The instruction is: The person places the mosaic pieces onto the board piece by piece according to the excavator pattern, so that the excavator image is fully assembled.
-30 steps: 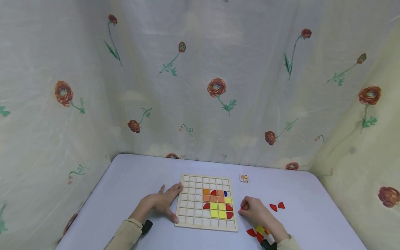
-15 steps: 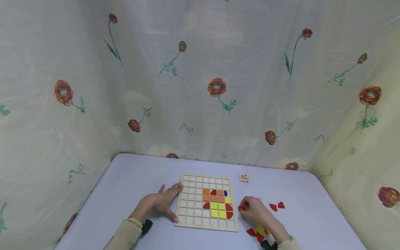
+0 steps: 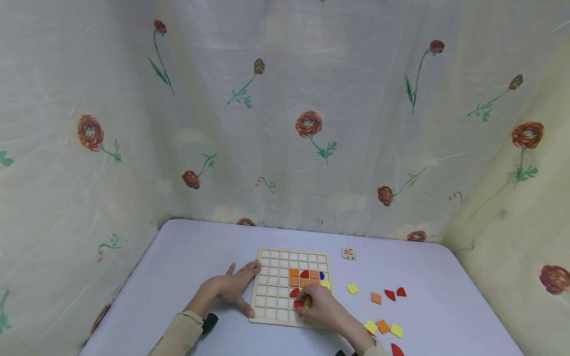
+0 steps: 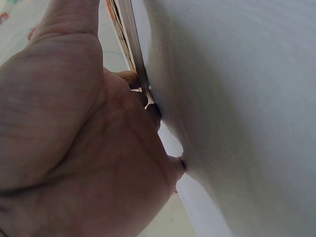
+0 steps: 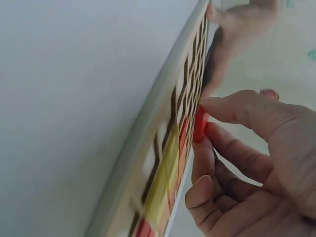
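A wooden grid board (image 3: 270,301) lies on the white table with orange, yellow, red and blue tiles in some of its cells. At its left edge my left hand (image 3: 229,288) rests with fingers spread, fingertips and thumb touching the frame. In the left wrist view the fingers of the left hand (image 4: 89,143) meet the board's side. Over the lower middle cells my right hand (image 3: 327,310) pinches a red quarter-circle tile (image 5: 200,124) between thumb and finger, close to the board surface. The right hand hides several tiles beneath it in the head view.
Right of the board lie loose tiles: a yellow square (image 3: 353,289), an orange square (image 3: 376,298), two red quarter-circles (image 3: 389,295), and more squares (image 3: 383,326) nearer the front. A small picture card (image 3: 349,253) lies beyond the board's right corner. A floral curtain (image 3: 285,123) surrounds the table.
My right hand has moved left from beside the board to over its lower cells, carrying the red tile. Loose tiles it had covered now show. My left hand stays in place.
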A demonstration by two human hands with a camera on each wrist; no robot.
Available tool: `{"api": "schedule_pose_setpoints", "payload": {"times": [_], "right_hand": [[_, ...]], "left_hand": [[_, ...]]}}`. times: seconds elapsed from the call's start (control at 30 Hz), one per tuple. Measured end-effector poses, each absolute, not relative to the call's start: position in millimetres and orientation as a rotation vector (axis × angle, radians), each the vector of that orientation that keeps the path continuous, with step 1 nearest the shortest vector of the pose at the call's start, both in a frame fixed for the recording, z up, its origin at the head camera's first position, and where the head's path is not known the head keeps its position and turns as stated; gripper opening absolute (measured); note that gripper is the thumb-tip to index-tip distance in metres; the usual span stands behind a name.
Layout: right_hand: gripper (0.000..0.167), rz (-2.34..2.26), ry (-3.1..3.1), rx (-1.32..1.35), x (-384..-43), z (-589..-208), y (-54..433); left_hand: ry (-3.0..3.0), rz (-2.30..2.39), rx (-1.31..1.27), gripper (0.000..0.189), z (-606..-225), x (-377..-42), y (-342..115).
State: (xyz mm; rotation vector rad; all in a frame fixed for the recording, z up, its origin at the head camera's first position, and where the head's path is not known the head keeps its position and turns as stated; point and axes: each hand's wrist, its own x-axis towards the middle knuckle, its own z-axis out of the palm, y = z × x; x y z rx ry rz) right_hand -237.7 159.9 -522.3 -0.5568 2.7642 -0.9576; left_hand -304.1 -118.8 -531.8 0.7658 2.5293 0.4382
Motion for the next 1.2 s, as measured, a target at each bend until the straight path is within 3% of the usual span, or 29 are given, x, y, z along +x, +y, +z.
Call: {"api": "schedule_pose_setpoints", "payload": {"times": [1.2], "right_hand": [[0.010,-0.943,2.822,-0.466,-246.2,-532.9,151.0]], "left_hand": [[2.536,0.439,0.762,0.127,-536.2,-305.2,-117.8]]}}
